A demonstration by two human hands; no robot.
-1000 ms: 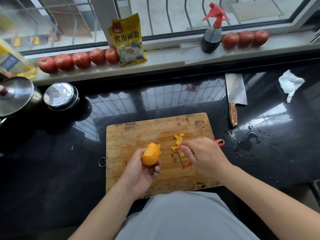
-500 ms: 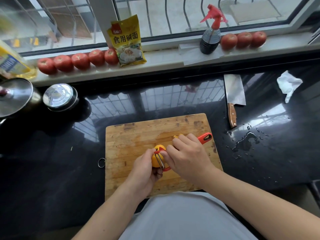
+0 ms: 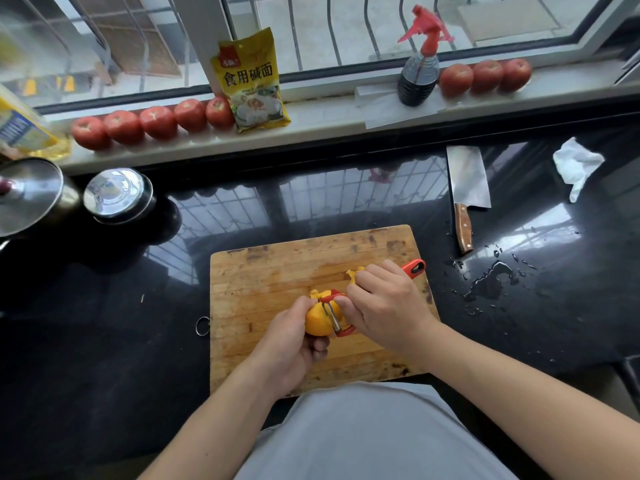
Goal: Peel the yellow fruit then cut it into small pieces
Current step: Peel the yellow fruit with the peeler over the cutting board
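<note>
Both hands work above the wooden cutting board (image 3: 277,271): the left hand (image 3: 294,344) has its fingers wrapped round the yellow fruit (image 3: 317,322), and the right hand (image 3: 384,306) is clamped on the red-handled peeler (image 3: 337,315), whose metal blade lies against the fruit's smooth, rounded flesh. Peeling looks partly done; curled yellow peel scraps (image 3: 353,273) lie on the board just beyond the fruit. No cutting has begun, I judge. Right of the board, the broad steel cleaver (image 3: 467,178) lies on the glossy black counter (image 3: 104,323).

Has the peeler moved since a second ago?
Yes. The peeler in the right hand came left across the cutting board, away from the peel scraps, and now lies against the yellow fruit in the left hand.
</note>
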